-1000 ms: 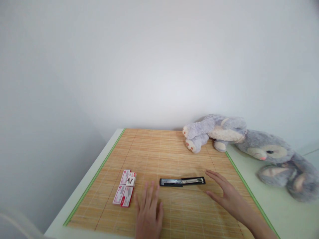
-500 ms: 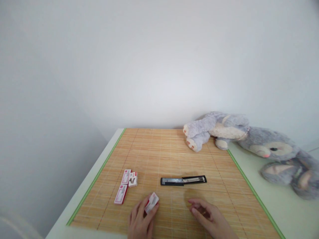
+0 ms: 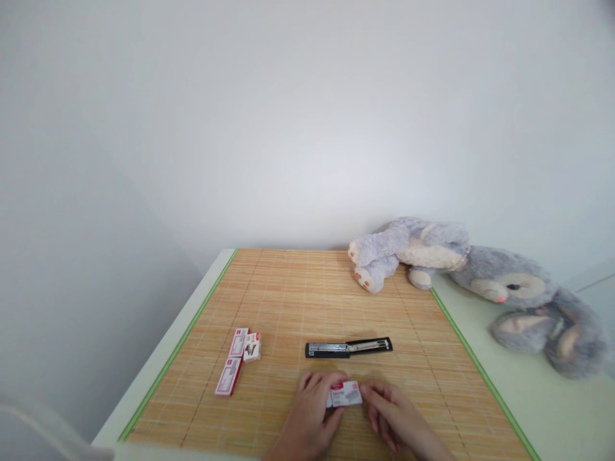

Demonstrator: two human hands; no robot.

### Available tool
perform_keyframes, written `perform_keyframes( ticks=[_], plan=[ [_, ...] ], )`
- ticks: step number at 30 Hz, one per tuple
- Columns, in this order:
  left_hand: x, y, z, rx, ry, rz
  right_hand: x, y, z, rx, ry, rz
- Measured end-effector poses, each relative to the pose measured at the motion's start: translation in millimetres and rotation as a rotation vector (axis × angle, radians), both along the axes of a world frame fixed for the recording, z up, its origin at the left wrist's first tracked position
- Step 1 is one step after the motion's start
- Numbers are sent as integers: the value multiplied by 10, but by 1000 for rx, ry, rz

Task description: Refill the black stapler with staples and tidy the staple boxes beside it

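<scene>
My left hand (image 3: 312, 410) is closed around a small white and red staple box (image 3: 346, 394), holding it low over the mat. At the box's right end are the bent fingertips of my right hand (image 3: 391, 410), close to or touching it; whether they pinch its edge I cannot make out. Just beyond both hands lies a black stapler (image 3: 329, 349), unfolded flat with its metal staple channel showing. Off to the left, two flat red and white boxes (image 3: 229, 376) lie end to end, and a smaller white box (image 3: 252, 346) with a dark picture touches them.
A bamboo mat (image 3: 298, 294) with green edging covers most of the white table (image 3: 485, 333). Along the back right a grey plush rabbit (image 3: 432, 250) lies on its side, partly on the mat. A pale wall stands behind.
My left hand has carried the staple box to the right, turning it level. My right hand has come in to the box's right end. The view has shifted slightly.
</scene>
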State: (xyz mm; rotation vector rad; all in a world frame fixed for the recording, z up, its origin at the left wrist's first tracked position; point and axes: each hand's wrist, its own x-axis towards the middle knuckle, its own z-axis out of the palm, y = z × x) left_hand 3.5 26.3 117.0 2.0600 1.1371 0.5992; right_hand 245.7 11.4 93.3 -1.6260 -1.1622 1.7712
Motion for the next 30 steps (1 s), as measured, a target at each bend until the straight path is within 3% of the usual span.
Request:
perform_keyframes(
  ticks=[3,6,10,18,20,23,26,30],
  plan=[
    [-129,-13,-20,26,60,82,124,16,57,222,-189,7],
    [-249,-8,-26,33,129,138,72,29,164,393,-328,132],
    [-328,57,31,24,164,139,-91,77,295,443,-545,301],
    [-391,149,50,28,173,155,-31,199,499,455,-696,322],
    [-389,151,40,31,173,154,-146,260,620,503,-722,348],
    [-384,155,53,34,166,151,-414,379,760,598,-803,516],
    [-383,155,75,38,163,153,-659,480,779,627,-886,629],
    [-382,145,77,48,169,161,-764,538,756,661,-885,642]
  ],
)
